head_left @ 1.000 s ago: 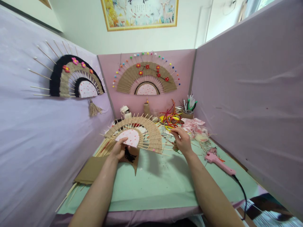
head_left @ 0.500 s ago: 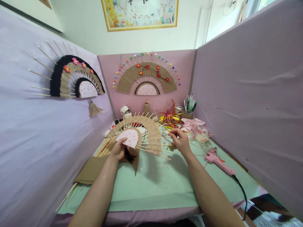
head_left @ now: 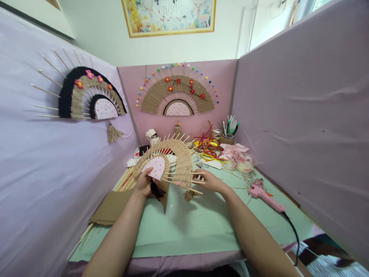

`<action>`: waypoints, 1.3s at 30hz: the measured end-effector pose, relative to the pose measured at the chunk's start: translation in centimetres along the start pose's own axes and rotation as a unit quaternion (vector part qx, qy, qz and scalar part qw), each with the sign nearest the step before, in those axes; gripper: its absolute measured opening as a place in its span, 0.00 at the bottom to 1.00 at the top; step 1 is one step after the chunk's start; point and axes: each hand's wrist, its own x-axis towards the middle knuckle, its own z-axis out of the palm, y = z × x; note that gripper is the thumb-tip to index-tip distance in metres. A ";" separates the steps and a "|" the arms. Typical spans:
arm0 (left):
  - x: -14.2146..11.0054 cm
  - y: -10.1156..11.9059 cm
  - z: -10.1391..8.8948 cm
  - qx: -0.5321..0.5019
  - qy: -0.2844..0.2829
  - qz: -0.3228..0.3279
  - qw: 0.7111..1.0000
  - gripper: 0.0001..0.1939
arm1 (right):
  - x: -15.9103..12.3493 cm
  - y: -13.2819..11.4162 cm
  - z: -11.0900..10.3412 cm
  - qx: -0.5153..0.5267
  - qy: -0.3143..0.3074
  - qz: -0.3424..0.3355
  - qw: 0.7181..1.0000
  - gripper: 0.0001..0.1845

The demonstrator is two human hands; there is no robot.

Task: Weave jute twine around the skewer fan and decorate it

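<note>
My left hand (head_left: 145,184) is closed on the base of a woven jute fan (head_left: 175,157) with a pink dotted centre and bare wooden sticks, and it holds the fan upright above the green mat (head_left: 190,227). A black tassel hangs just below that hand. My right hand (head_left: 210,181) is at the fan's right edge with its fingers pinched among the stick ends. A short jute strand dangles beside it.
A pink glue gun (head_left: 266,198) with a black cord lies at the right. Coloured wires (head_left: 208,145), a cup of tools (head_left: 229,132), pink fabric scraps and loose sticks crowd the back. Brown card (head_left: 111,207) lies at the left. Finished fans hang on the partitions.
The fan has turned clockwise, so its right edge now points downwards. My right hand has dropped from the upper right to the fan's lower right sticks.
</note>
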 end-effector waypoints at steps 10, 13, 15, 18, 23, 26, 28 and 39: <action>0.0 0.2 0.4 -0.045 -0.012 0.034 0.998 0.16 | -0.4 -0.4 0.3 0.213 -0.156 0.101 0.959 0.23; -0.1 0.3 0.5 -0.052 -0.014 0.043 0.998 0.15 | -0.4 -0.7 0.8 0.253 -0.184 0.096 0.945 0.23; 0.0 0.3 0.4 -0.059 -0.021 0.043 0.997 0.15 | -0.3 -0.4 1.5 0.262 -0.201 0.082 0.940 0.26; 0.2 0.4 0.2 -0.063 -0.024 0.050 0.996 0.16 | -0.2 0.3 2.5 0.263 -0.224 0.090 0.934 0.25; 0.3 0.6 0.1 -0.071 -0.021 0.049 0.996 0.16 | -0.1 0.9 1.9 0.222 -0.192 0.118 0.949 0.15; 0.3 0.6 0.1 -0.077 -0.019 0.049 0.996 0.16 | -0.4 0.6 0.2 0.195 -0.165 0.101 0.962 0.16; 0.3 0.7 0.1 -0.077 -0.016 0.055 0.995 0.15 | -0.8 0.2 -0.8 0.160 -0.196 0.072 0.965 0.19; 0.4 0.2 0.7 -0.057 0.018 0.076 0.995 0.18 | -1.2 0.2 0.3 0.013 -0.299 0.101 0.949 0.12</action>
